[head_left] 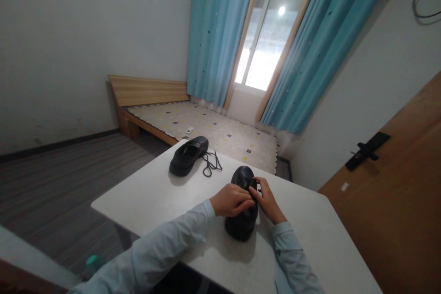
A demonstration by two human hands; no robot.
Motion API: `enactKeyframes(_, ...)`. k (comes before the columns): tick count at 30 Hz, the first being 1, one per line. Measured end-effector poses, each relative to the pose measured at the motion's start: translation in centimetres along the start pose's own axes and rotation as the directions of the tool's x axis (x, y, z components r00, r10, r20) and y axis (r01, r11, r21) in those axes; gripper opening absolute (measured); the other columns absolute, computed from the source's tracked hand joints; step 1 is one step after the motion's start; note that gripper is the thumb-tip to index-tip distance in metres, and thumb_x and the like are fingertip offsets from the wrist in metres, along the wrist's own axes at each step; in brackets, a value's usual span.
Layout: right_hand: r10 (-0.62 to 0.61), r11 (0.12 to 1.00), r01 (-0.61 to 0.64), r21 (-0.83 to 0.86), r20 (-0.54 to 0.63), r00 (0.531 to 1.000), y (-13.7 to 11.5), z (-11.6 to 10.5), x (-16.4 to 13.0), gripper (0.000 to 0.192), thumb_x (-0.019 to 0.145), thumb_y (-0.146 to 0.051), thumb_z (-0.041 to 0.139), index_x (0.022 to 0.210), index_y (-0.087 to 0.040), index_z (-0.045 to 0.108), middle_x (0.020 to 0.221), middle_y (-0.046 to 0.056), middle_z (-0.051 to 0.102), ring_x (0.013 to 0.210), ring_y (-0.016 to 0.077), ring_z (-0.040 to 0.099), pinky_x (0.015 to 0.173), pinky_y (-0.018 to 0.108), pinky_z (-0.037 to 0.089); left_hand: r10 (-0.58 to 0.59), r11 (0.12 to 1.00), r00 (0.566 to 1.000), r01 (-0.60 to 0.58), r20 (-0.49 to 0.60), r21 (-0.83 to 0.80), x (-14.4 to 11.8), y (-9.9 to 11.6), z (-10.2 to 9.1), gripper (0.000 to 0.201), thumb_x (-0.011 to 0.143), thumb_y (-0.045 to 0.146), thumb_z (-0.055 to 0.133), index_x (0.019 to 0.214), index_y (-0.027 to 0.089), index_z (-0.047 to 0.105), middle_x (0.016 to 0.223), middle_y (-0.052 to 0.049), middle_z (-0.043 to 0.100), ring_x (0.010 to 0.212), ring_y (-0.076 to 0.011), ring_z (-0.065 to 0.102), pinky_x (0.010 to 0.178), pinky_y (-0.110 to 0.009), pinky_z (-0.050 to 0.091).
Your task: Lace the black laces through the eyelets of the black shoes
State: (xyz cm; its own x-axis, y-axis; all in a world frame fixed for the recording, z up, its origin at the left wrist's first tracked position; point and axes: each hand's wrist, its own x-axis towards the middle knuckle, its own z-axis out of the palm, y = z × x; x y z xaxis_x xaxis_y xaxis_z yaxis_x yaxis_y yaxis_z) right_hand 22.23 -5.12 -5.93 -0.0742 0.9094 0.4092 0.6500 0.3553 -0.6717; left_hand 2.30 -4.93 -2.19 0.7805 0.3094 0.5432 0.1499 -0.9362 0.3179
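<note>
A black shoe (240, 228) stands on the white table in front of me, its toe pointing away. My left hand (231, 200) lies across its opening from the left, fingers curled over the upper and partly hidden. On the right side my right hand (266, 198) grips the shoe's edge near the tongue, thumb and index finger bent toward each other. Whether a lace is between those fingers I cannot make out. A second black shoe (182, 165) rests farther back on the left. Beside it a loose black shoelace (212, 164) lies in loops.
The white table (155, 197) has an edge close to my body. Beyond it stands a low bed (220, 133) with a small white object (189, 130) on it. A wooden door (396, 183) is at the right, and blue curtains (220, 32) flank the window.
</note>
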Motion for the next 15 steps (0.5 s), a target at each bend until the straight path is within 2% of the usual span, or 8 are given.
enactKeyframes(3,0.013,1.0,-0.013,0.011,0.017,1.0,-0.1,0.0,0.0,0.035,0.082,-0.041,0.052,0.112,-0.023,0.046,0.113,0.007,0.049,0.11,0.0236,0.049,0.087,0.041,0.046,-0.06,0.998,0.995,0.057,0.083,0.039,0.1,0.3,-0.4,0.032,0.092,0.029,0.034,0.093,0.019,0.065,0.084,-0.004,0.069,0.077,-0.0126,0.063,0.074,-0.021,0.043)
enactKeyframes(8,0.026,0.998,-0.027,0.051,0.021,0.999,0.0,-0.1,0.0,0.034,0.081,-0.041,0.052,0.11,-0.023,0.047,0.113,0.007,0.049,0.109,0.0239,0.048,0.083,0.039,0.049,-0.121,0.99,0.975,0.106,0.188,0.092,0.7,0.6,-1.0,0.025,0.087,0.023,0.041,0.083,0.018,0.065,0.078,-0.002,0.069,0.073,-0.0114,0.063,0.069,-0.018,0.042)
enactKeyframes(15,0.07,0.994,-0.072,0.082,0.037,0.997,-0.3,-0.6,0.2,0.035,0.08,-0.04,0.05,0.109,-0.021,0.048,0.113,0.008,0.05,0.109,0.024,0.049,0.081,0.038,0.048,-0.112,0.987,0.942,0.069,0.316,0.145,1.5,0.8,-1.3,0.023,0.086,0.023,0.043,0.074,0.018,0.063,0.072,0.0,0.068,0.065,-0.0113,0.06,0.067,-0.019,0.041)
